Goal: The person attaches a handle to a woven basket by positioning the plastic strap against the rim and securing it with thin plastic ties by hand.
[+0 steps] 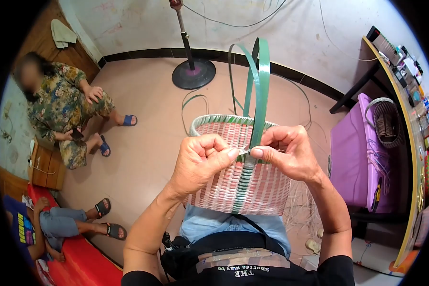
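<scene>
A woven basket point(219, 186) in pink and white, with a green band down its front, rests on my lap. Flat green straps point(260, 90) rise from its rim and loop upward. At the rim, by the foot of the straps, my left hand point(202, 159) pinches a thin pale strip point(243, 151) between thumb and forefinger. Just to the right, my right hand point(288, 151) is closed at the same spot, thumb and fingers pressed together beside the green strap. Whether its fingertips grip the strip or the strap is partly hidden.
A black round stand base point(193, 75) is on the floor ahead. On the right are a purple bin point(350, 152), a small dark basket point(387, 123) and a cluttered table point(398, 71). Two people sit at left, one on a red seat point(83, 260). Loose strips point(302, 209) lie on the floor.
</scene>
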Action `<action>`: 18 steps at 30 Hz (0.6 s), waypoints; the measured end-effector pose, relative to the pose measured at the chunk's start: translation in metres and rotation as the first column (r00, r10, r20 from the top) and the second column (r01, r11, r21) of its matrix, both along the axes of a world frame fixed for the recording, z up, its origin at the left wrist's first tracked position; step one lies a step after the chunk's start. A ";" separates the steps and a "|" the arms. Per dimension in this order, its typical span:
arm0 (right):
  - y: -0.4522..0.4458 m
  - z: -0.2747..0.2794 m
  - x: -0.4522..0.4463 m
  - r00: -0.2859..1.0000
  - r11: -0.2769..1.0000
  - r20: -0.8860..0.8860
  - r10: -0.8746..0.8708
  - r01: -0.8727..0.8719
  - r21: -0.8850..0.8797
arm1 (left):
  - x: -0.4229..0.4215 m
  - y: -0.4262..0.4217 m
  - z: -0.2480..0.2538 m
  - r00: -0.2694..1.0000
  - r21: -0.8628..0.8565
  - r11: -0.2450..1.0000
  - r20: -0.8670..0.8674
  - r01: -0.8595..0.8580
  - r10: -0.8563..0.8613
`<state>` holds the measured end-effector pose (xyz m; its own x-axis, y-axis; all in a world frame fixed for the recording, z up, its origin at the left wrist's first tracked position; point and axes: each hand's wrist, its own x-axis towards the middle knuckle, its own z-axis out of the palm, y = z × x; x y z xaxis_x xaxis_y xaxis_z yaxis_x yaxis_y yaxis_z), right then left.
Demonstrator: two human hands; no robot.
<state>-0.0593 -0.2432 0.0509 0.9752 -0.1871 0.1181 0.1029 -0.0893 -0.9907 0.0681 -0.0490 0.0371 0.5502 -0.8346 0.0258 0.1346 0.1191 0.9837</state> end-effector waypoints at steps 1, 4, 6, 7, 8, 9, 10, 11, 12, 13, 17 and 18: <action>0.000 -0.002 0.000 1.000 1.000 0.009 -0.003 0.004 -0.013 | 0.002 0.001 0.000 1.000 0.008 1.000 -0.019 0.021 -0.021; -0.003 -0.005 0.003 1.000 0.999 0.027 0.012 -0.013 0.042 | 0.002 -0.002 0.000 0.999 -0.051 0.999 -0.028 0.018 -0.020; -0.011 -0.004 0.002 0.999 0.995 -0.034 0.042 -0.039 0.091 | 0.003 -0.002 0.005 0.998 -0.032 0.999 -0.040 0.040 -0.041; -0.012 -0.002 0.003 0.996 0.992 -0.062 0.062 -0.054 0.116 | 0.002 -0.001 0.008 0.998 -0.024 0.999 -0.045 0.048 -0.049; -0.010 0.002 0.003 0.993 0.991 -0.097 0.073 -0.061 0.119 | 0.001 -0.003 0.008 0.999 -0.019 0.998 -0.015 0.052 -0.052; -0.008 0.003 0.005 0.994 0.990 -0.076 0.080 -0.070 0.125 | 0.001 -0.002 0.006 0.999 0.008 0.999 0.001 0.047 -0.047; -0.005 0.003 0.006 0.995 0.988 -0.055 0.087 -0.079 0.130 | 0.001 -0.001 0.003 0.999 0.034 0.999 0.017 0.042 -0.043; -0.003 0.004 0.006 0.995 0.987 -0.035 0.093 -0.087 0.134 | 0.000 -0.001 0.003 0.999 0.060 0.998 0.033 0.038 -0.040; -0.001 0.009 0.006 0.995 0.994 -0.075 0.071 -0.065 0.087 | -0.002 -0.003 0.004 0.997 0.082 0.996 0.074 0.021 -0.027; 0.000 0.007 0.006 0.996 0.995 -0.070 0.054 -0.047 0.087 | -0.004 -0.003 0.005 0.997 0.078 0.997 0.078 0.020 -0.027; 0.007 0.006 0.004 1.000 0.997 -0.022 -0.022 0.024 0.070 | -0.010 -0.006 0.010 0.997 0.064 0.998 0.078 -0.007 0.002; 0.007 0.005 0.003 1.000 0.996 -0.017 -0.026 0.027 0.080 | -0.011 -0.006 0.010 0.997 0.063 0.998 0.070 -0.020 0.016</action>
